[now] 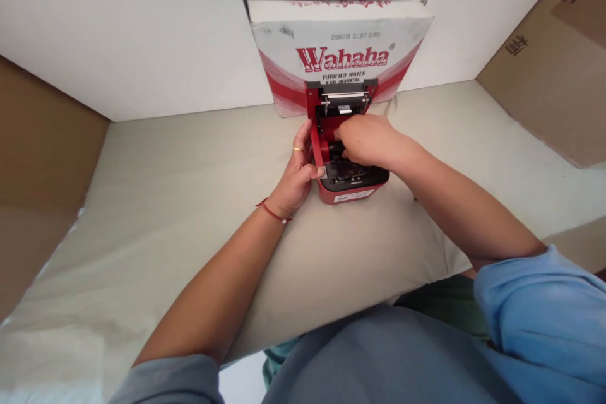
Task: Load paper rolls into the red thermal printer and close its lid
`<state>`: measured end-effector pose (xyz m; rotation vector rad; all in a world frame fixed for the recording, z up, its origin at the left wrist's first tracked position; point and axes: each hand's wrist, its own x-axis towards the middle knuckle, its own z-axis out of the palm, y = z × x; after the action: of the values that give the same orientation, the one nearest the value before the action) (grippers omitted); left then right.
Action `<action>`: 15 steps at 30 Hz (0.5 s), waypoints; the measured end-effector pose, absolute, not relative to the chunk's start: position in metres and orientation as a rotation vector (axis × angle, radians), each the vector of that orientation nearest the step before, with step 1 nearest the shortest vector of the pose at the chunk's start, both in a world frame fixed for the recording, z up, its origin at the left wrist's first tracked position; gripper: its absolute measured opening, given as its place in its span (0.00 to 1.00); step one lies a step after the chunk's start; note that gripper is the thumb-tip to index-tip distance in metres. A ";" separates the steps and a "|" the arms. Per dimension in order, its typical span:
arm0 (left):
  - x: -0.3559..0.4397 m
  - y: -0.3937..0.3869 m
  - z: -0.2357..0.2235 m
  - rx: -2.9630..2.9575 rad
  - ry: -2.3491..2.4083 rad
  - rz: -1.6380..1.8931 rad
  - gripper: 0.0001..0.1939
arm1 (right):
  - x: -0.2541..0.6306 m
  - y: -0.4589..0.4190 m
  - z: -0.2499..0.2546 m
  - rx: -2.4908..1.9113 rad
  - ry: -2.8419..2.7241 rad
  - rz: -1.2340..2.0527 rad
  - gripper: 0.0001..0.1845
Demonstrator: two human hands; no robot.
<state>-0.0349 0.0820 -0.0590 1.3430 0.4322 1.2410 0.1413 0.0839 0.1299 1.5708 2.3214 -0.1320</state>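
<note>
A small red and black machine that looks like a label printer (354, 194) stands on the cloth-covered surface, its lid (345, 89) raised. Under the lid's top edge run a metal bar and a dark roller (344, 101). My left hand (299, 170) grips the printer's left side, thumb on the front corner and fingers along the wall. My right hand (369, 140) reaches into the open compartment with its fingers bent. Beside those fingertips a black cylindrical part (335, 149) shows inside. Whatever the right fingers hold is hidden by the hand.
Right behind the printer stands a white and red Wahaha water carton (343, 38). White boxes (142, 38) line the back. Brown cardboard stands at the left (42, 139) and the right (544, 57). Beige cloth (199, 170) covers the surface, with wrinkles near the front edge.
</note>
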 end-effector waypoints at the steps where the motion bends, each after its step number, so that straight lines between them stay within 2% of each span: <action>1: -0.035 0.083 -0.059 1.351 0.433 1.249 0.59 | 0.143 0.082 0.131 1.589 2.324 -0.135 0.20; 5: -0.034 0.083 -0.059 1.375 0.437 1.276 0.60 | 0.166 0.063 0.145 1.676 2.491 -0.233 0.19; 7: -0.035 0.083 -0.058 1.377 0.438 1.276 0.59 | 0.190 0.044 0.159 1.712 2.670 -0.410 0.19; 10: -0.035 0.081 -0.058 1.356 0.460 1.282 0.57 | 0.237 0.013 0.182 1.687 2.838 -1.018 0.20; 13: -0.036 0.082 -0.058 1.320 0.462 1.283 0.58 | 0.279 -0.010 0.185 1.459 2.668 -1.753 0.23; 15: -0.037 0.082 -0.058 1.311 0.461 1.281 0.58 | 0.291 -0.019 0.168 1.274 2.507 -1.904 0.24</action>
<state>-0.0373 0.0823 -0.0578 1.3106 0.4605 1.2814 0.2908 -0.0185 0.1677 1.2741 2.5065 -1.9040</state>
